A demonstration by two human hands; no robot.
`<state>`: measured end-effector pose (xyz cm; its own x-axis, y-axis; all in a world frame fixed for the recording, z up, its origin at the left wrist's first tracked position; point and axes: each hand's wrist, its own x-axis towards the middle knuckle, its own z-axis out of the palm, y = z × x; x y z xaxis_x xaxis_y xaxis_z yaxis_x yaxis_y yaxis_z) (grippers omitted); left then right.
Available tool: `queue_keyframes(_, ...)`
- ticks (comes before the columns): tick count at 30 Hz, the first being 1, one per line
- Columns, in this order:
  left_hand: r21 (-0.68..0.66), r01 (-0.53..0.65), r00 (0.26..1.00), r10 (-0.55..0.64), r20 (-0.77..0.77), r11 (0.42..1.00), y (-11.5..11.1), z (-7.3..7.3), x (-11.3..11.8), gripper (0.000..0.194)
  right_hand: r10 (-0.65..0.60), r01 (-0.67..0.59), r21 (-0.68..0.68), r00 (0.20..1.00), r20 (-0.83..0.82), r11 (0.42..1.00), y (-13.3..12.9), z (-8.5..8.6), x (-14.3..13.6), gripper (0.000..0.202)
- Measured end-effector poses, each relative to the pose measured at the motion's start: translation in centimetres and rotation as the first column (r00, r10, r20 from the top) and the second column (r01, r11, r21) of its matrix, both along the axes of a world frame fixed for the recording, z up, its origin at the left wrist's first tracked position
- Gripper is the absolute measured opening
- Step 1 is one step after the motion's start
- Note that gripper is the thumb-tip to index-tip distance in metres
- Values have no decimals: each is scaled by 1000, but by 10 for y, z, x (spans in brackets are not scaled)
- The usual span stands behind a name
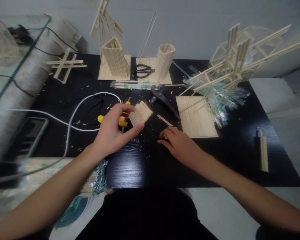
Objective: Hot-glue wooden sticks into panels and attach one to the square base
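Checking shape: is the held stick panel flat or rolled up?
Flat: the panel shows sticks side by side in the left hand.

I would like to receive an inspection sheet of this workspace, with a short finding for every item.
Surface: black table, small wood scraps scattered on it.
Work pieces: a panel of parallel sticks; a thin stick beside it.
Clutter: black pliers, yellow tool, clear plastic wrappers.
Hands: left hand pinches the panel; right hand is at the thin stick's near end, grip unclear.
Cables: white cable loops across the left side.
Surroundings: pale wall behind; glass sheet at far left.
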<state>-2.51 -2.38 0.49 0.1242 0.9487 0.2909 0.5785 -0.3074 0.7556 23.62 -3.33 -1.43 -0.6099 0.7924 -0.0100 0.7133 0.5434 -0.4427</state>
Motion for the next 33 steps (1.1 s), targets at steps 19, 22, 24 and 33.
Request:
queue_keyframes(19, 12, 15, 999, -14, -47, 1000, -1, 2, 0, 44, 72, -128, 382, 985, 156, 915, -30, -6, -3, 28)
queue_keyframes(22, 16, 16, 999, -15, -51, 1000, -1, 2, -1, 44, 92, -139, 373, 986, 142, 917, -31, -7, 2, 28)
queue_keyframes(24, 20, 23, 998, -22, -51, 1000, -1, 3, 0, 43, 84, -117, 363, 991, 107, 924, -28, -11, 4, 28)
queue_keyframes(33, 9, 15, 998, -15, -58, 1000, -1, 2, 0, 45, 79, -81, 299, 997, 18, 951, -19, -16, -3, 28)
